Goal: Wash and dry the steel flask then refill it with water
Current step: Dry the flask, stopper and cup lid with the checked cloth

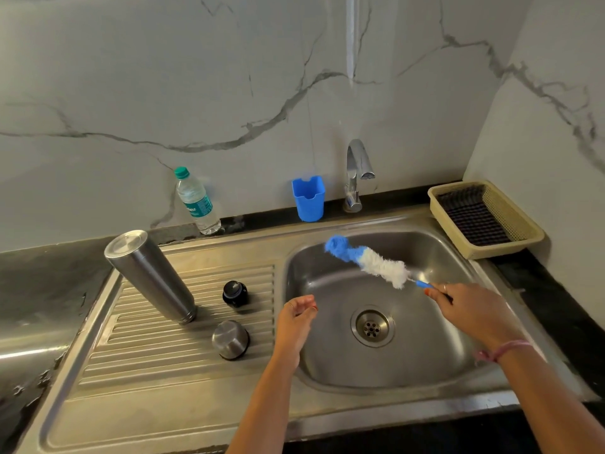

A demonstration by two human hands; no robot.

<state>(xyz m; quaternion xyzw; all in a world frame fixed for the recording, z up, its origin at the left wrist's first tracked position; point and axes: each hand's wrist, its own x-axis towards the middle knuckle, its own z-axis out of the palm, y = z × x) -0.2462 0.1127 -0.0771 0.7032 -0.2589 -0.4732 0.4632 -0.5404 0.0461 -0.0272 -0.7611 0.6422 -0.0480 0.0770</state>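
The left hand [296, 317] hangs empty over the sink [458, 362] rim, fingers loosely curled. The right hand [471, 311] grips a brush [370, 262] over the basin. At ten o'clock from the left hand, well apart, the flask [149, 273] stands, apparently upside down.

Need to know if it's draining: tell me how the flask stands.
Upside down: the steel flask stands mouth-down on the draining board, base up.

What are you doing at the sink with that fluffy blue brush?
A person's right hand holds a bottle brush over the sink; the left hand hovers empty. The steel flask stands upside down on the draining board, its two caps beside it. No water runs from the tap.
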